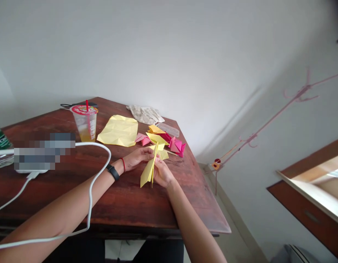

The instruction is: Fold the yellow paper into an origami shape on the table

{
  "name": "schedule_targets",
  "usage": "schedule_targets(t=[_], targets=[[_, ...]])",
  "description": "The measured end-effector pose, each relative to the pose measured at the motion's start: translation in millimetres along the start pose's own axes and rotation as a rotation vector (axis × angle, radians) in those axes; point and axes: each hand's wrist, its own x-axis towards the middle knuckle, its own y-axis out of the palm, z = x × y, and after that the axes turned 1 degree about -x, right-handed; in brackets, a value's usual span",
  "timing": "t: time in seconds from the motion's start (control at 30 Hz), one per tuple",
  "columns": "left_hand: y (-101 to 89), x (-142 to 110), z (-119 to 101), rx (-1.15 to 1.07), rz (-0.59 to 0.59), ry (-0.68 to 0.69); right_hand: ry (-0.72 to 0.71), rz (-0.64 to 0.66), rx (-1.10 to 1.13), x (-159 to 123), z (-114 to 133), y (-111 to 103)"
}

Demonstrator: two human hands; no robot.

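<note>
Between my two hands is a folded yellow paper (149, 171), long and narrow, with several layers fanning apart at its lower end. My left hand (140, 157) pinches its left side near the upper part. From the right, my right hand (162, 172) grips the same paper, its fingers partly hidden behind the layers. Just beyond my hands lie folded paper pieces: a pink one (143, 139), a magenta one (177, 146) and an orange one (156, 129), with more yellow folded paper among them. A creased yellow sheet (118, 130) lies flat to the left of these.
A lidded drink cup (85, 124) with a red straw stands left of the sheet. A white cable (90, 197) loops over my left forearm. At the table's (125, 204) far side are a crumpled cloth (146, 114) and a clear plastic case (168, 129). A pink rack (256, 133) stands right.
</note>
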Motion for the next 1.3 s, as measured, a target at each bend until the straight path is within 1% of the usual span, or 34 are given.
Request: schedule_targets(t=[0.1, 0.17, 0.27, 0.37, 0.47, 0.67, 0.83, 1.0, 1.17, 1.3], targets=[[-1.0, 0, 2, 0.028, -0.094, 0.054, 0.013, -0.024, -0.03, 1, 2, 1], [-5.0, 2, 2, 0.044, -0.178, 0.094, -0.007, -0.059, -0.087, 2, 6, -1], [-11.9, 6, 2, 0.08, -0.314, 0.156, -0.106, -0.14, -0.179, 3, 15, -5], [-13.6, 7, 1, 0.153, -0.385, 0.186, -0.205, -0.181, -0.289, 2, 19, -7], [-6.8, 5, 1, 0.243, -0.369, 0.193, -0.274, -0.221, -0.356, 2, 20, -8], [10.4, -1, -3, 0.404, -0.261, 0.213, -0.352, -0.286, -0.354, 1, 24, -11], [13.4, -3, -4, 0.463, -0.252, 0.245, -0.346, -0.297, -0.348, 0, 27, -9], [19.3, -6, -5, 0.487, -0.239, 0.252, -0.36, -0.352, -0.291, 0, 27, -7], [26.6, -9, -2, 0.473, -0.249, 0.248, -0.348, -0.336, -0.241, -1, 28, -8], [28.2, -8, 3, 0.458, -0.258, 0.24, -0.338, -0.334, -0.211, -1, 29, -9]])
